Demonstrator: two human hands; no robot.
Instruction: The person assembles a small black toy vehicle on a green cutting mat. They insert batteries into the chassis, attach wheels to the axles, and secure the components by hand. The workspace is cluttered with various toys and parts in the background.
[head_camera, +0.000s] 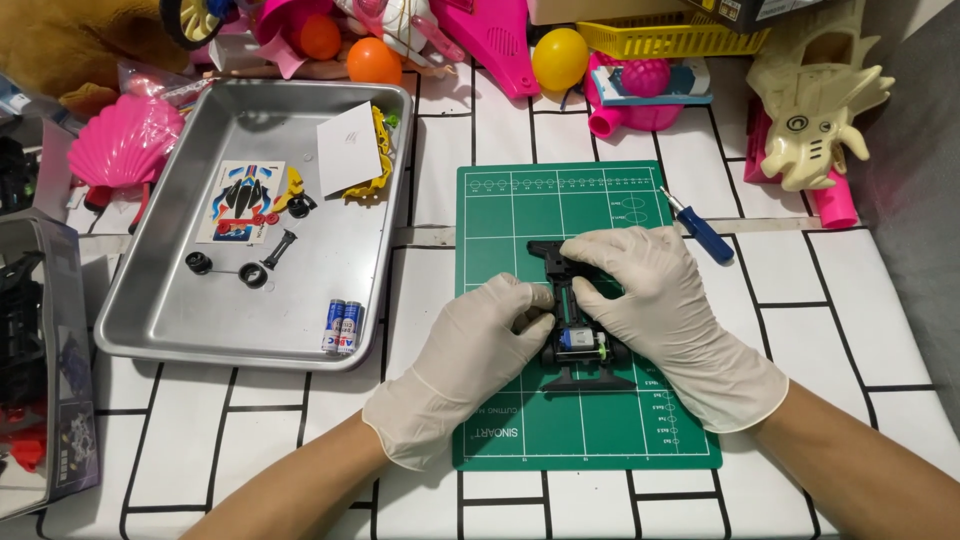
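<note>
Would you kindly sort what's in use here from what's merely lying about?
In hand:
- left gloved hand
- right gloved hand
- black toy car chassis
- green cutting mat

Lying about:
- blue-handled screwdriver
- steel tray of small parts
- pink plastic shell
- yellow ball

Bright, even overhead light is flooding the scene, casting only soft shadows; mild glare is gleaming off the metal tray (150, 320) at left, while focus is staying sharp throughout.

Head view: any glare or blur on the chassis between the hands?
Head view: even light, no glare on the chassis; it is sharp, though the left hand and right hand cover part. The tray shows soft sheen only.
</note>
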